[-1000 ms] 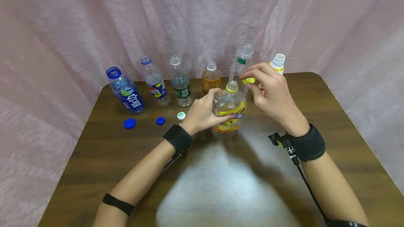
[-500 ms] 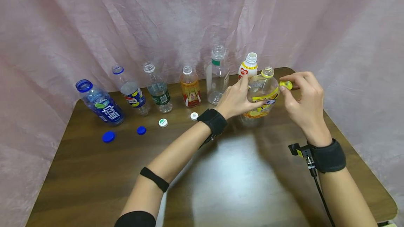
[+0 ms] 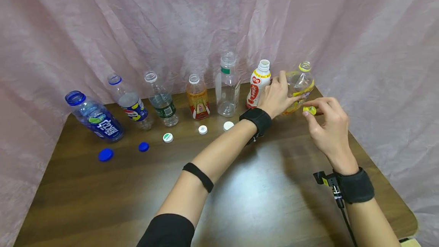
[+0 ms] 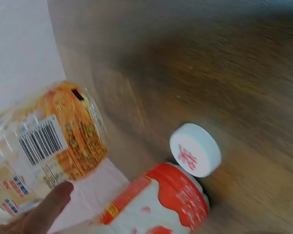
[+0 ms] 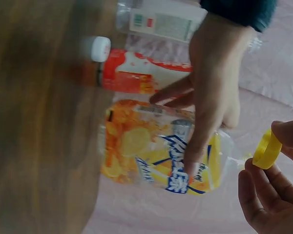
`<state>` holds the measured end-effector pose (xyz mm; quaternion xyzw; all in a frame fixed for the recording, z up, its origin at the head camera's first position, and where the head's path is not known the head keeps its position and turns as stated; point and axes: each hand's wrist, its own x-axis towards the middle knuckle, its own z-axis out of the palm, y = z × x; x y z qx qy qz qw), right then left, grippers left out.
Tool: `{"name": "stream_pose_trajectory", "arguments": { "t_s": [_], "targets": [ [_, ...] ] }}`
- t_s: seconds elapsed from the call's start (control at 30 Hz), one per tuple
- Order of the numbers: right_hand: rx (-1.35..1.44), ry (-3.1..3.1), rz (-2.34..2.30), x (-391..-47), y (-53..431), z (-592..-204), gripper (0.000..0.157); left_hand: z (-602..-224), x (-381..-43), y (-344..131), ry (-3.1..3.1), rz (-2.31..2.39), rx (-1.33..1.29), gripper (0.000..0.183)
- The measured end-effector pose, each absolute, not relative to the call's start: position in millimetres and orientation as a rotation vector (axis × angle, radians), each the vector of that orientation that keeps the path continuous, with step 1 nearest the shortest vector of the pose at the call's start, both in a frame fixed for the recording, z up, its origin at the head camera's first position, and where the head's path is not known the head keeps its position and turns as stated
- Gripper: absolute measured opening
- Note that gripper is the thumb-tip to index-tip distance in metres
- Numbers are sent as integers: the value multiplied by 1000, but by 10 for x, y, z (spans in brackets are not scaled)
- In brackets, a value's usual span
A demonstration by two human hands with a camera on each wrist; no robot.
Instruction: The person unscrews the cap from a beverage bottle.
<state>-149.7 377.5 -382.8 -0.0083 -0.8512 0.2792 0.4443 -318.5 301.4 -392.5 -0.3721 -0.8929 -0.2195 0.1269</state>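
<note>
My left hand (image 3: 276,96) grips a clear lemon-tea bottle (image 5: 151,151) with a yellow-and-orange label and a bare neck, at the far right of a row of bottles. Whether its base touches the table cannot be told. Between thumb and fingers, my right hand (image 3: 328,125) pinches a yellow bottle cap (image 5: 267,150), just right of and in front of that bottle. Close beside my left hand stands a white-and-red bottle (image 3: 258,83) without a cap. A white cap with red marks (image 4: 195,149) lies in front of it, hidden from the head view.
Leftward along the wooden table (image 3: 103,201) stand a tall clear bottle (image 3: 228,90), an orange-labelled bottle (image 3: 197,100), a green-labelled bottle (image 3: 164,104), a Pepsi bottle (image 3: 133,106) and a blue bottle (image 3: 97,119), all uncapped. Caps, including a blue one (image 3: 105,154), lie before them. Pink curtain (image 3: 171,18) hangs behind.
My left hand has carried the lemon-tea bottle rightward, past the white-and-red bottle to the row's right end. My right hand has moved right too, still pinching the yellow cap. The head view has shifted.
</note>
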Motion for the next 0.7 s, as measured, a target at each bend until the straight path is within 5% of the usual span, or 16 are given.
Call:
{"name": "stream_pose_trajectory", "arguments": {
  "t_s": [0.7],
  "targets": [
    [-46, -2251, 707, -1461, 3755, -4190, 19, -4205, -3276, 3170, -2743, -688, -909, 94]
  ]
}}
